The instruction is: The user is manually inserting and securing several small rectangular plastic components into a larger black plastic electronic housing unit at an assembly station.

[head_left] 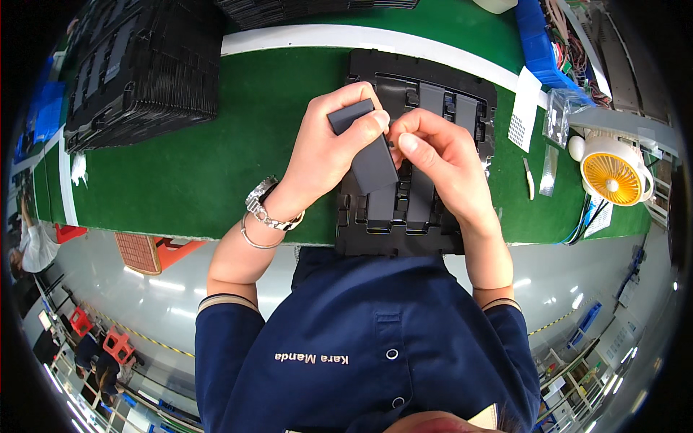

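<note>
My left hand (pixel 328 141) is closed around a dark grey rectangular block (pixel 372 162), thumb across its front and fingers behind. The block is tilted, with its lower end toward me. At the block's right edge, my right hand (pixel 447 162) makes a pinch with thumb and forefinger. A tiny dark bit shows by those fingertips, too small to name. Beneath both hands lies a black moulded tray (pixel 359 238) at the table's near edge. Several similar grey blocks (pixel 420 198) sit in its slots, partly covered by my hands.
Tall stacks of black trays (pixel 173 79) stand at the left on the green table (pixel 267 94). To the right are a dotted white sheet (pixel 525 108), a white-handled knife-like tool (pixel 529 179), clear plastic bags (pixel 557 119), a yellow-and-white fan (pixel 612 173) and a blue bin (pixel 541 50) with wires.
</note>
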Motion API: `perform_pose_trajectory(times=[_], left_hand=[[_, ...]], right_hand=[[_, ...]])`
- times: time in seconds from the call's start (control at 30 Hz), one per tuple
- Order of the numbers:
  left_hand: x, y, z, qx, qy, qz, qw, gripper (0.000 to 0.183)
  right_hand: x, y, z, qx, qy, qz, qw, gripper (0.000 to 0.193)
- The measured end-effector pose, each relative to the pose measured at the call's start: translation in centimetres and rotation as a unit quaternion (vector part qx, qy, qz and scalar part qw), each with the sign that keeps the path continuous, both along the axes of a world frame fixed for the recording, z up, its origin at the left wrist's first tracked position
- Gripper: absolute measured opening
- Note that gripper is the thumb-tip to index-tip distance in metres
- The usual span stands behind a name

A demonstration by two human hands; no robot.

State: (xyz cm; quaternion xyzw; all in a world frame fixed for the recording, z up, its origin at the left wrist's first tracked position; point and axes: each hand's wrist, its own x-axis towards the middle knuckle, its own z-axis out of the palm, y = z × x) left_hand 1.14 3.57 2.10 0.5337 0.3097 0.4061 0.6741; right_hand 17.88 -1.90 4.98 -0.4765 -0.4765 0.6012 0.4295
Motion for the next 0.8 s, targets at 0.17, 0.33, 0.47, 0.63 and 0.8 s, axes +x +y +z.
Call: perform_pose_trajectory(times=[0.17, 0.33, 0.47, 0.63, 0.8], left_hand=[[0.0, -0.1, 0.2, -0.006, 0.001, -0.013, 1.0, 0.019], [-0.1, -0.1, 0.4, -0.021, -0.032, -0.044, 0.998, 0.017], [-0.1, 0.0, 0.2, -0.011, -0.058, -0.061, 0.996, 0.017], [0.1, -0.3, 0.5, -0.056, -0.085, -0.073, 0.992, 0.02], [0.5, -0.4, 1.0, -0.094, -0.087, -0.106, 0.986, 0.024]], right_hand=[[0.1, 0.1, -0.2, 0.0, -0.002, 0.022, 1.0, 0.021], [0.1, -0.2, -0.5, -0.015, 0.027, 0.025, 0.999, 0.02], [0.1, -0.4, -0.6, -0.016, 0.046, 0.022, 0.999, 0.021], [0.2, 0.1, -0.3, -0.012, 0.061, 0.002, 0.998, 0.021], [0.6, 0.1, -0.2, -0.033, 0.03, 0.031, 0.999, 0.022]])
